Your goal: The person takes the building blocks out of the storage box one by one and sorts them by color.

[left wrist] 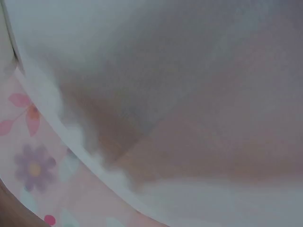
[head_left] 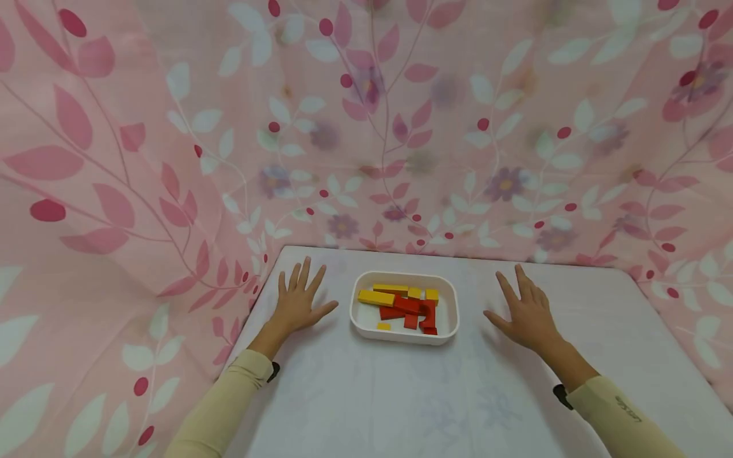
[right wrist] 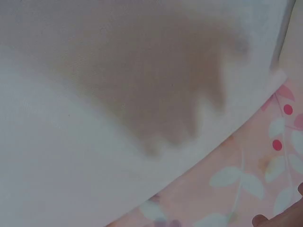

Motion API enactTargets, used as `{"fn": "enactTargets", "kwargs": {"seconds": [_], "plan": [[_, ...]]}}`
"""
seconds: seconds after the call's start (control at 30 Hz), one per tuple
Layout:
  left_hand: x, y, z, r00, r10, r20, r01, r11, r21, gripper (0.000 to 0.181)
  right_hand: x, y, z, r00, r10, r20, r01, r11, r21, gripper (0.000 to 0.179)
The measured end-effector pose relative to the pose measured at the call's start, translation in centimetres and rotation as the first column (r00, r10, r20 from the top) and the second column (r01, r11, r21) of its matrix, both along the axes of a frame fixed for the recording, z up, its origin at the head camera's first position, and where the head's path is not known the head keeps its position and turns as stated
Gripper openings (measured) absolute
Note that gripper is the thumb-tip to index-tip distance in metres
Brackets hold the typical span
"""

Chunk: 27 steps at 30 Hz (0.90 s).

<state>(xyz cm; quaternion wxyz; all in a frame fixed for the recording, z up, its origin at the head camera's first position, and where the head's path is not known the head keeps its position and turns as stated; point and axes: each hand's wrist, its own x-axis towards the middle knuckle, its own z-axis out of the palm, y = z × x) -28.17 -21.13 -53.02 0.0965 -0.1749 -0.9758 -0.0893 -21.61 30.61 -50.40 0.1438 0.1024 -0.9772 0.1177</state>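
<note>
A white oval-cornered tray (head_left: 404, 338) sits on the table between the hands. Inside it lie red blocks (head_left: 408, 305) and yellow blocks (head_left: 376, 298) in a loose heap, one red piece with a curved cutout. To the left of the tray, my left hand (head_left: 296, 306) has its fingers spread straight and holds nothing. My right hand (head_left: 525, 318), at the tray's right, is likewise spread with nothing in it. Both hands are apart from the tray. Only shadows of the hands fall on the cloth in the wrist views, with fingertips (right wrist: 261, 220) at the right wrist view's lower corner.
A white cloth covers the table (head_left: 372, 401), whose far edge runs behind the tray. Pink curtains (head_left: 378, 140) with leaves and flowers hang behind and along the left side. Dark wrist straps show at both sleeves.
</note>
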Motion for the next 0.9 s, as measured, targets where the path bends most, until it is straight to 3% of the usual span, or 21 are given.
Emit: {"fn": "enactTargets", "kwargs": {"seconds": [0.13, 0.5, 0.7, 0.9], "plan": [[0.1, 0.6, 0.0, 1.0, -0.023, 0.009, 0.023, 1.0, -0.013, 0.096, -0.1, -1.2, 0.3, 1.0, 0.006, -0.009, -0.006, 1.0, -0.013, 0.098], [0.6, 2.6, 0.4, 0.996, -0.092, 0.0, 0.092, 0.996, 0.015, 0.098, 0.2, -4.0, 0.9, 0.998, 0.007, 0.063, -0.004, 0.999, -0.047, 0.098], [1.0, 3.8, 0.8, 0.992, -0.125, 0.022, 0.125, 0.992, 0.026, 0.1, 0.4, -5.5, 1.3, 0.996, 0.058, 0.07, -0.05, 0.993, -0.109, 0.094], [1.2, 5.0, 0.3, 0.989, -0.147, 0.034, 0.146, 0.989, 0.023, 0.099, 0.4, -6.6, 1.3, 0.989, 0.096, 0.116, -0.075, 0.981, -0.177, 0.086]]}}
